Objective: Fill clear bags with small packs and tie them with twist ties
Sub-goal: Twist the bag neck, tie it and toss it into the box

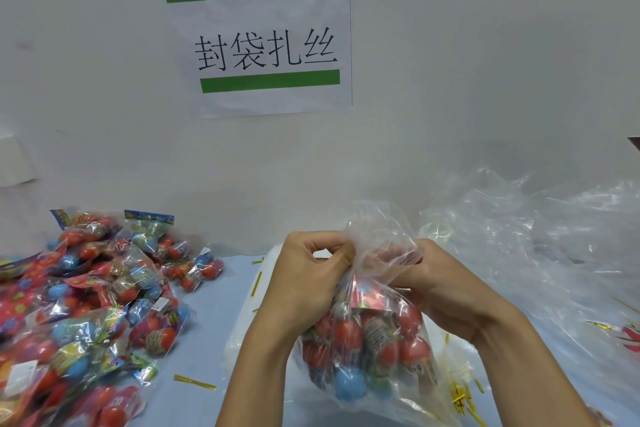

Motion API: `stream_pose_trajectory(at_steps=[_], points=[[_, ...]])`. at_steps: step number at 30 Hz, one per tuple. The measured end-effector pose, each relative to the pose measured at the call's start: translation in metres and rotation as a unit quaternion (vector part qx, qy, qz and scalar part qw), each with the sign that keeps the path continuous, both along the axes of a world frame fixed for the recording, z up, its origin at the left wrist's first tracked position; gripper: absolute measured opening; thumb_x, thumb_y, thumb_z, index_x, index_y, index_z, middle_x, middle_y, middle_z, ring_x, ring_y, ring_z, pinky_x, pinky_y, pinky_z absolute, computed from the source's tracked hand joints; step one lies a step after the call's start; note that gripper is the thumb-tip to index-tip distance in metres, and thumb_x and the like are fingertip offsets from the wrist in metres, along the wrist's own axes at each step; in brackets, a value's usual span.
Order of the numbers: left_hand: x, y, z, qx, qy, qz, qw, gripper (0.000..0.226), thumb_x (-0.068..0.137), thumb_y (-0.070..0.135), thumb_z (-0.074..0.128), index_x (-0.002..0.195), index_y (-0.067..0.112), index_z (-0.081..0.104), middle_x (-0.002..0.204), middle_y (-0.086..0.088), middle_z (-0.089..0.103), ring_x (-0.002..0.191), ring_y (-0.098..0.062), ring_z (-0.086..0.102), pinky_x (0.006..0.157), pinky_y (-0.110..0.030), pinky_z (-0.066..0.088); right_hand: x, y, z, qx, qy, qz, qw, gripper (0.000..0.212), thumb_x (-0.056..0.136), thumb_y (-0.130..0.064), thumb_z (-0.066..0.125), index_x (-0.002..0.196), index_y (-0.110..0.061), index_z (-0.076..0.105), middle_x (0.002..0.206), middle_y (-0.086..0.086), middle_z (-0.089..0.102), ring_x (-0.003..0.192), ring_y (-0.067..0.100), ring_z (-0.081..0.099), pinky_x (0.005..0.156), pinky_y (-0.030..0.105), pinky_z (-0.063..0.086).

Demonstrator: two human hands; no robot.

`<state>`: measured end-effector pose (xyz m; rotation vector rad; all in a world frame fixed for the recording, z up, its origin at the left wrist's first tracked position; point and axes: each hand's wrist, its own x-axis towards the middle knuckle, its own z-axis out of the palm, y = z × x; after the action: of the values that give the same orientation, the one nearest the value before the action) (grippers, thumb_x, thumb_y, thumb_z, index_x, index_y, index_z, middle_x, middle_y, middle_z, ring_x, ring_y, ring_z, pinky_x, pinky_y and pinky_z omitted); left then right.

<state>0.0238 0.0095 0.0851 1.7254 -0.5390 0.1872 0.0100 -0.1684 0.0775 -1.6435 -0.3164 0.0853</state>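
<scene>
Head view: at the near centre of the table (214,329), your left hand (308,284) and right hand (440,284) both pinch the neck of a clear bag (367,340) stuffed with small packs. Gather the film tight above them before reaching for the twist tie (194,382) lying near left; loose packs (104,291) wait further left.
</scene>
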Motion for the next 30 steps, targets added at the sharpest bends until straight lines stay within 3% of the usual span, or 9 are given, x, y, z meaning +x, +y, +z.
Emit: stream_pose_trajectory(at_steps=[3, 5, 7, 10, 15, 22, 26, 28, 30], points=[[-0.002, -0.001, 0.001, 0.004, -0.01, 0.003, 1.0, 0.021, 0.097, 0.02, 0.063, 0.087, 0.02, 0.082, 0.079, -0.001, 0.076, 0.068, -0.038, 0.068, 0.062, -0.05, 0.058, -0.001, 0.0, 0.002, -0.011, 0.006, -0.004, 1.0, 0.033, 0.066, -0.02, 0.081, 0.092, -0.001, 0.077, 0.096, 0.023, 0.073, 0.083, 0.024, 0.067, 0.076, 0.031, 0.051], [-0.004, -0.003, 0.002, 0.013, -0.01, 0.0, 1.0, 0.039, 0.097, 0.012, 0.059, 0.065, 0.027, 0.077, 0.057, 0.011, 0.061, 0.042, -0.02, 0.045, 0.041, -0.027, 0.038, -0.002, 0.001, 0.003, -0.023, 0.012, -0.001, 1.0, 0.036, 0.062, -0.018, 0.082, 0.093, -0.001, 0.077, 0.096, 0.021, 0.072, 0.077, 0.018, 0.062, 0.066, 0.024, 0.047], [-0.005, -0.004, 0.002, 0.017, 0.0, -0.007, 1.0, 0.048, 0.094, 0.006, 0.056, 0.055, 0.028, 0.072, 0.048, 0.008, 0.051, 0.043, -0.011, 0.032, 0.045, -0.019, 0.027, -0.002, 0.0, 0.005, -0.036, 0.024, 0.006, 0.999, 0.032, 0.07, -0.011, 0.08, 0.101, -0.002, 0.076, 0.108, 0.025, 0.071, 0.083, 0.022, 0.061, 0.068, 0.026, 0.045], [-0.004, -0.005, 0.002, 0.013, 0.005, -0.022, 1.0, 0.032, 0.093, 0.009, 0.06, 0.071, 0.018, 0.08, 0.074, -0.017, 0.071, 0.063, -0.022, 0.058, 0.06, -0.034, 0.046, -0.004, -0.002, 0.006, -0.037, 0.038, 0.005, 0.999, 0.024, 0.071, -0.008, 0.078, 0.095, -0.008, 0.078, 0.11, 0.025, 0.071, 0.088, 0.025, 0.061, 0.069, 0.027, 0.045], [-0.002, -0.002, 0.001, 0.04, 0.033, -0.028, 0.998, 0.022, 0.095, 0.014, 0.063, 0.082, 0.01, 0.081, 0.091, -0.015, 0.075, 0.093, -0.027, 0.071, 0.094, -0.048, 0.053, -0.007, -0.003, 0.007, -0.046, 0.044, 0.014, 0.998, 0.042, 0.061, -0.021, 0.083, 0.101, -0.011, 0.079, 0.098, 0.008, 0.075, 0.083, 0.019, 0.059, 0.072, 0.029, 0.044], [-0.002, -0.001, 0.001, 0.014, 0.106, -0.055, 0.993, 0.014, 0.091, 0.017, 0.068, 0.089, 0.018, 0.082, 0.098, 0.002, 0.077, 0.096, -0.017, 0.072, 0.09, -0.038, 0.057, -0.009, 0.003, 0.01, -0.042, 0.029, 0.043, 0.998, 0.027, 0.067, -0.014, 0.079, 0.094, -0.014, 0.081, 0.096, 0.009, 0.078, 0.084, 0.018, 0.069, 0.073, 0.029, 0.048], [-0.003, -0.005, 0.001, -0.013, 0.113, -0.048, 0.992, 0.01, 0.086, 0.016, 0.072, 0.089, 0.017, 0.082, 0.096, 0.001, 0.078, 0.097, -0.016, 0.072, 0.088, -0.031, 0.057, -0.007, 0.01, 0.01, -0.02, 0.006, 0.047, 0.999, 0.038, 0.063, -0.012, 0.08, 0.101, -0.006, 0.078, 0.111, 0.022, 0.073, 0.095, 0.033, 0.068, 0.079, 0.046, 0.047], [-0.002, -0.009, 0.0, -0.021, 0.111, -0.033, 0.993, 0.01, 0.087, 0.014, 0.072, 0.089, 0.015, 0.082, 0.095, 0.0, 0.078, 0.097, -0.016, 0.072, 0.088, -0.031, 0.057, -0.005, 0.012, 0.008, -0.015, -0.004, 0.035, 0.999, 0.037, 0.065, -0.013, 0.08, 0.102, -0.01, 0.079, 0.113, 0.017, 0.074, 0.098, 0.033, 0.07, 0.084, 0.057, 0.048], [-0.002, -0.012, -0.001, -0.037, 0.113, -0.027, 0.993, 0.011, 0.089, 0.013, 0.071, 0.09, 0.015, 0.082, 0.094, -0.002, 0.078, 0.097, -0.018, 0.072, 0.088, -0.031, 0.058, -0.004, 0.013, 0.007, -0.007, 0.0, 0.045, 0.999, 0.042, 0.072, -0.014, 0.078, 0.114, -0.015, 0.077, 0.118, 0.015, 0.073, 0.109, 0.036, 0.07, 0.1, 0.067, 0.047]])
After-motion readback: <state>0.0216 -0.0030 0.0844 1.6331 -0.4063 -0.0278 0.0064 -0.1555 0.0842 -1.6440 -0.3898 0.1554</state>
